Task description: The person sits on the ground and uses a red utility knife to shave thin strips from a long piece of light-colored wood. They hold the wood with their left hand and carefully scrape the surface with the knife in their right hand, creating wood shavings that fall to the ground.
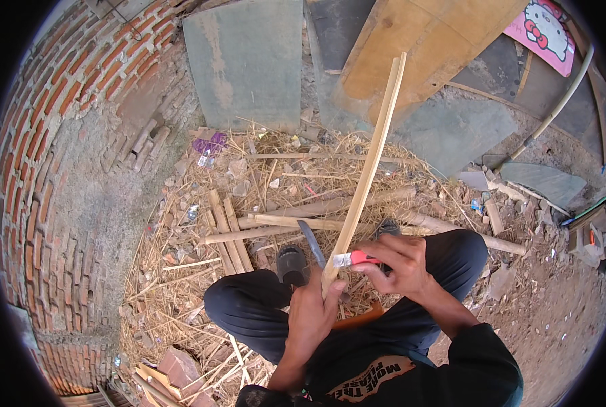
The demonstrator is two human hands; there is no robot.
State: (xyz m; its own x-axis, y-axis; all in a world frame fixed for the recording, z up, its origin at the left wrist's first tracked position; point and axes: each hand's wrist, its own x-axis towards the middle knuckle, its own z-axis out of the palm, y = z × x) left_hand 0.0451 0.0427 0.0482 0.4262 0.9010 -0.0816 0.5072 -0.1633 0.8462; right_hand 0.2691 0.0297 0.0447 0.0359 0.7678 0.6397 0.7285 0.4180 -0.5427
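A long, pale split bamboo strip (369,180) slants up and away from my lap. My left hand (310,312) is closed round its near end, thumb along the side. Closed on a small red tool (362,257), my right hand (401,261) sets the tool's short whitish flat end against the strip just above my left thumb. My fingers cover much of the tool, so its exact kind is unclear. Behind the strip shows a dark curved blade (310,242). An orange handle (360,318), apparently the blade's, lies across my lap; the part between is hidden.
Straw, rubble and bamboo pieces (232,234) litter the ground before my feet. A brick wall (52,169) rises at the left. Grey sheets (245,68) and a brown board (425,47) lean at the back, with a pink panel (543,30) far right.
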